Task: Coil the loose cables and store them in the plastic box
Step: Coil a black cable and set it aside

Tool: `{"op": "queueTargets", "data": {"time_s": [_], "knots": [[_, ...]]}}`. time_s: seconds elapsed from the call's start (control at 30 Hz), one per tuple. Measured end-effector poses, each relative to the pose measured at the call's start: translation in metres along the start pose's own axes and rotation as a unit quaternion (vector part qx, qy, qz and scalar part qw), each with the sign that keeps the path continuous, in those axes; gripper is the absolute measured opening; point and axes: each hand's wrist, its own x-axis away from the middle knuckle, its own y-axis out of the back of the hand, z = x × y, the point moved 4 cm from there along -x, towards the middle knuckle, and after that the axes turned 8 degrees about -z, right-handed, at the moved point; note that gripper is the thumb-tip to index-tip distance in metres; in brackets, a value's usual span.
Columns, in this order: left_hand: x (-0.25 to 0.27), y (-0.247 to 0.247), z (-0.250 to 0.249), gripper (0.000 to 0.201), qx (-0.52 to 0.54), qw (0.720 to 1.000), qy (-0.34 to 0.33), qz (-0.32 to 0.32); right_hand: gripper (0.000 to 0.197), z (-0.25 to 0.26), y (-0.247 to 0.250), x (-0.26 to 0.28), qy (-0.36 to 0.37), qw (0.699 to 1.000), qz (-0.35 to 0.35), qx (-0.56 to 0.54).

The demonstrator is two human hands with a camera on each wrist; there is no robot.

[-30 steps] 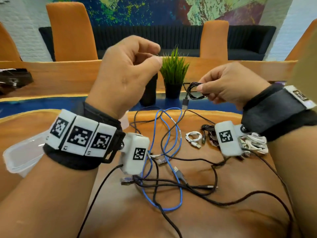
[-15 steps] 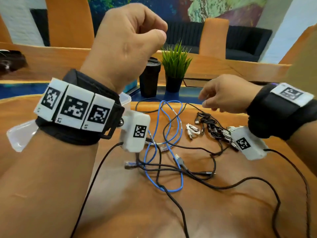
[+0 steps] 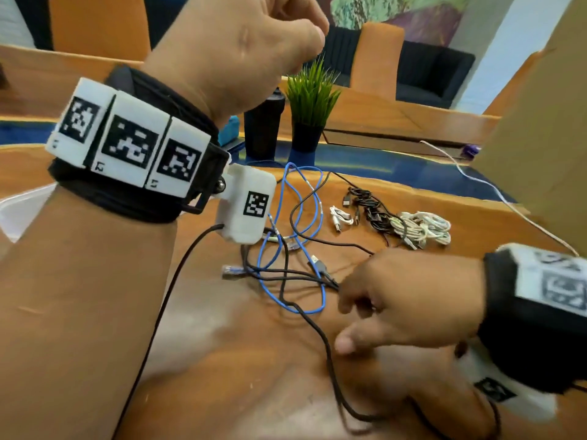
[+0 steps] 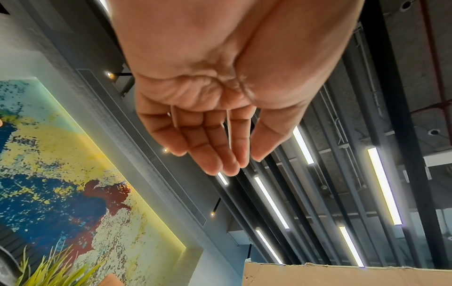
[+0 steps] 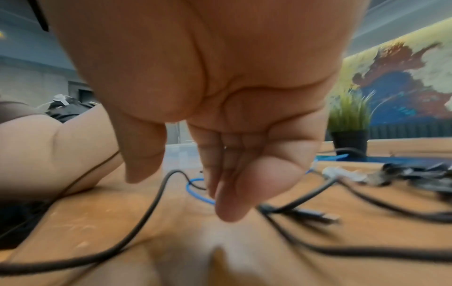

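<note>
Loose black cables [image 3: 320, 331] and a blue cable [image 3: 298, 236] lie tangled on the wooden table [image 3: 222, 376]. Behind them sit a coiled black bundle [image 3: 371, 211], a small white coil [image 3: 341, 215] and a heap of white cables [image 3: 425, 228]. My right hand [image 3: 344, 319] hovers low over the black tangle with relaxed fingers; the right wrist view shows the right hand [image 5: 183, 193] holding nothing above a black cable [image 5: 151, 209]. My left hand [image 3: 314, 36] is raised high, and the left wrist view shows the left hand [image 4: 242, 162] loosely curled and empty. The clear plastic box [image 3: 19, 204] peeks out behind my left forearm.
A potted plant [image 3: 309, 106] and a black cup [image 3: 263, 128] stand at the table's far edge. A cardboard box [image 3: 540, 122] rises at the right, with a white cord [image 3: 476, 179] trailing past it. Orange chairs stand beyond.
My right hand has let go of the coiled black bundle, now lying on the pile, and dropped toward the loose black cables. My left hand has risen higher.
</note>
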Motion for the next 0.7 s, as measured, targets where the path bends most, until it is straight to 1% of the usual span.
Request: {"op": "queueTargets", "data": {"time_s": [0.03, 0.07, 0.17, 0.2, 0.27, 0.33, 0.37, 0.43, 0.47, 0.5, 0.53, 0.6, 0.63, 0.7], "knots": [[0.001, 0.0, -0.002, 0.022, -0.009, 1.0, -0.004, 0.007, 0.057, 0.009, -0.005, -0.004, -0.004, 1.0, -0.013, 0.0], [0.002, 0.001, -0.003, 0.021, -0.018, 1.0, -0.007, 0.009, 0.052, 0.018, -0.01, -0.01, -0.002, 1.0, -0.023, 0.002], [0.003, 0.003, -0.004, 0.022, -0.036, 0.999, -0.014, -0.002, 0.021, 0.036, -0.014, -0.033, 0.025, 0.996, -0.07, 0.054], [0.003, 0.004, -0.004, 0.022, -0.037, 0.999, -0.016, -0.003, 0.017, 0.036, -0.009, -0.041, 0.024, 0.993, -0.093, 0.073], [0.003, 0.006, -0.004, 0.021, -0.035, 0.999, -0.017, -0.007, 0.016, 0.027, 0.006, -0.058, 0.003, 0.989, -0.132, 0.064], [0.003, 0.007, -0.003, 0.02, -0.034, 0.999, -0.013, -0.014, 0.019, 0.018, 0.024, -0.07, -0.003, 0.988, -0.156, 0.003], [0.002, 0.008, -0.002, 0.02, -0.033, 0.999, -0.01, -0.015, 0.02, 0.012, 0.031, -0.075, -0.011, 0.986, -0.159, -0.056], [0.002, 0.008, -0.001, 0.02, -0.033, 0.999, -0.005, -0.01, 0.016, -0.001, 0.04, -0.079, -0.049, 0.964, -0.151, -0.211], [0.003, 0.007, -0.001, 0.02, -0.034, 0.999, -0.005, -0.006, 0.013, -0.007, 0.043, -0.078, -0.069, 0.953, -0.15, -0.253], [0.003, 0.007, -0.001, 0.02, -0.038, 0.999, -0.008, -0.003, 0.01, -0.013, 0.044, -0.078, -0.082, 0.955, -0.148, -0.245], [0.003, 0.007, -0.002, 0.019, -0.041, 0.999, -0.01, 0.0, 0.009, -0.018, 0.043, -0.077, -0.089, 0.966, -0.142, -0.197], [0.003, 0.008, -0.002, 0.017, -0.04, 0.999, -0.012, 0.007, 0.012, -0.021, 0.037, -0.076, -0.09, 0.988, -0.112, -0.05], [0.003, 0.008, -0.002, 0.016, -0.039, 0.999, -0.014, 0.013, 0.018, -0.021, 0.031, -0.075, -0.089, 0.992, -0.089, 0.005], [0.003, 0.006, -0.002, 0.013, -0.044, 0.999, -0.018, 0.025, 0.034, -0.02, 0.016, -0.077, -0.1, 0.994, -0.033, 0.033]]}}
